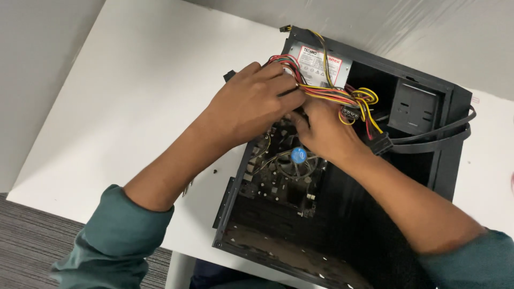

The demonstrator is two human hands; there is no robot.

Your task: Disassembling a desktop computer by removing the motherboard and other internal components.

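Both arms reach into the computer case (pixel 444 160), left hand (pixel 249 104) and right hand (pixel 321 131) seemingly grasping the wire bundle (pixel 326 95).

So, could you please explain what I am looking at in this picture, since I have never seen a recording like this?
There is no machine here: a person works with two bare hands, and the single picture comes from a camera worn on their head, looking down. On a white table lies an open black computer case on its side. Inside you can see the circuit board with a round cooling fan and, at the far end, a grey power supply box. A bundle of red, yellow and black wires runs out of that box. The left hand grips the bundle near the box; the right hand is beside it, its fingers among the wires just below. Two flat black cables trail to the right.
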